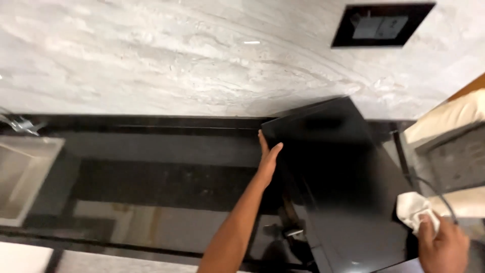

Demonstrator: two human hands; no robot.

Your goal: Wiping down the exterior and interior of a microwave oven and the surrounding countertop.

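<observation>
At the far left a steel sink (22,177) sat sunk into the desk (161,177), its basin dull grey and square-cornered, with a chrome tap (20,124) above it. The desk was polished black stone, glossy enough to mirror pale shapes. Behind it rose a wall (177,55) of grey-white veined marble, smooth and shiny, with a dark rectangular panel (381,25) set into it at the upper right.

The left hand (268,156) reached up from a long bare forearm, fingers together and laid flat against the upper left corner of a black glass slab (343,182), thumb apart on its face. The slab, flat, rectangular and mirror-smooth, lay tilted on the right part of the desk, its far corner near the wall.

The right hand (442,247), at the lower right, was closed around a crumpled white cloth (411,207), which touched the slab's right edge. A thin dark cable (439,194) curved just beside it.
</observation>
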